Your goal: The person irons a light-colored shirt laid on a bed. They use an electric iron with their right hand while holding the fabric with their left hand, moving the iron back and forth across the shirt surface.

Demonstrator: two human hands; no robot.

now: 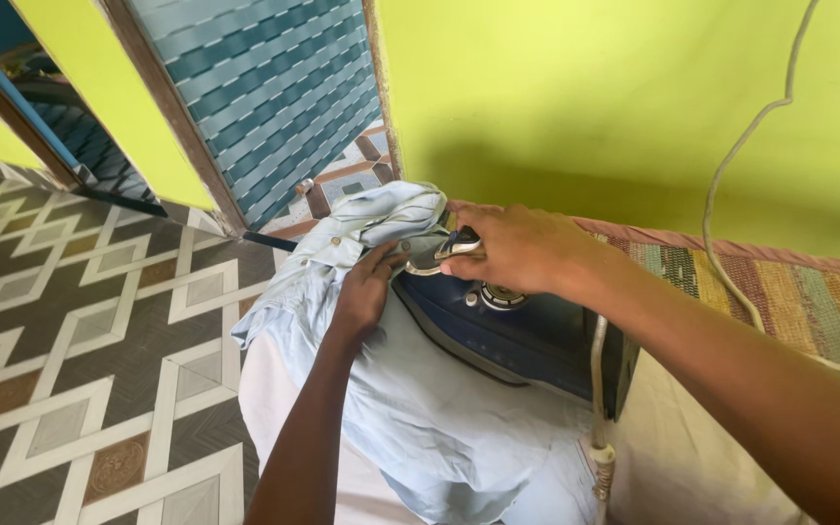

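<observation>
Right hand [512,248] clenched the dark blue electric iron [498,326]; my left hand's [367,292] flat fingers, just beside, needed crumpled pale-blue cotton shirt [410,418] taut.

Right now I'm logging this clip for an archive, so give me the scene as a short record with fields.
left hand: the left hand presses flat on the light blue shirt
right hand: the right hand grips the handle of the dark blue iron
iron: rests on the shirt, its cord running up the yellow-green wall
surface: white cover, striped cloth to the right
floor: patterned tiles
</observation>
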